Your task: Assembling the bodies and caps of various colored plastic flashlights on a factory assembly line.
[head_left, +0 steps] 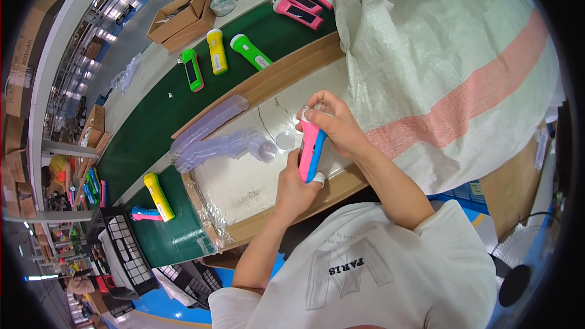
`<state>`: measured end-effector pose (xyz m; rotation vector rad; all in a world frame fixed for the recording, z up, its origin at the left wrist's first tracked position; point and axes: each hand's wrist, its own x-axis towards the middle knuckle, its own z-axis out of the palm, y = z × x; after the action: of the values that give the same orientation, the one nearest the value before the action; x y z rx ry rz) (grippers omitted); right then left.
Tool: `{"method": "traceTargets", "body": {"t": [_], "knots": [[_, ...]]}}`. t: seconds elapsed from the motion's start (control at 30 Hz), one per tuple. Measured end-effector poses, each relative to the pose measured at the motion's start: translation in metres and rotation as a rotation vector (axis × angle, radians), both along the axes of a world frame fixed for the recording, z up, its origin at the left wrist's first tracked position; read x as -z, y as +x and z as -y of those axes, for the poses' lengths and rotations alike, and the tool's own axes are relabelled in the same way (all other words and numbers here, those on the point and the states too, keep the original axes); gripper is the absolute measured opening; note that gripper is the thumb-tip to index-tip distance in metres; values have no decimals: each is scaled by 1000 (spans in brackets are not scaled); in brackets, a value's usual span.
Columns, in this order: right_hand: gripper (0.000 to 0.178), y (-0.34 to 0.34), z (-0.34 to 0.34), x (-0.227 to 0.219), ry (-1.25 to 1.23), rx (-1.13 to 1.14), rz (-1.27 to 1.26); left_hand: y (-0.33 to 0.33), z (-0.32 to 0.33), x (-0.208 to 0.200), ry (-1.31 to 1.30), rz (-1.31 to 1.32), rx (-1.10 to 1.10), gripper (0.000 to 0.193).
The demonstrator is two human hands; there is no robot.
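A pink and blue flashlight (pixel 309 157) is held upright over a shallow cardboard tray (pixel 241 198). My left hand (pixel 294 190) wraps round its lower part, where a white end shows beside the thumb. At its top end, my right hand (pixel 334 123) has thumb and fingers closed on the pale head. Whether a small part sits between those fingers I cannot make out. Just left of the flashlight, one clear round plastic disc (pixel 284 141) lies in the tray. Long nested stacks of clear plastic discs (pixel 222 149) rest farther left.
Beyond the tray, a green belt (pixel 149 109) carries yellow (pixel 217 52), green (pixel 248 50) and pink flashlights (pixel 298 13). A big white woven sack (pixel 439 79) covers the right side. An open cardboard box (pixel 183 19) stands at the back. Black crates (pixel 125 250) are at lower left.
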<state>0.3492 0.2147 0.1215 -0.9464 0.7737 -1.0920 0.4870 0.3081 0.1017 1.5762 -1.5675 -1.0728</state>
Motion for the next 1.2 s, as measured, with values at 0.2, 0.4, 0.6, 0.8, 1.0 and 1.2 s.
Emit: {"method": "traceTargets", "body": {"t": [0.2, 0.4, 0.6, 0.8, 1.0, 1.2], "knots": [[50, -21, 86, 20, -490, 304, -864, 75, 85, -7, -385, 348, -176, 67], [39, -87, 137, 19, -723, 509, -1355, 137, 139, -35, -773, 940, -310, 47], [35, -88, 169, 53, -763, 340, -1765, 81, 99, -8, -507, 634, 492, 45], [22, -70, 140, 15, -857, 107, -1349, 84, 100, 6, -421, 660, 594, 40], [30, -46, 108, -1, 49, -164, -12, 79, 119, -16, -498, 485, 373, 37], [38, -41, 99, 2, 353, -173, 385, 43, 148, -53, -690, 379, 257, 36]]}}
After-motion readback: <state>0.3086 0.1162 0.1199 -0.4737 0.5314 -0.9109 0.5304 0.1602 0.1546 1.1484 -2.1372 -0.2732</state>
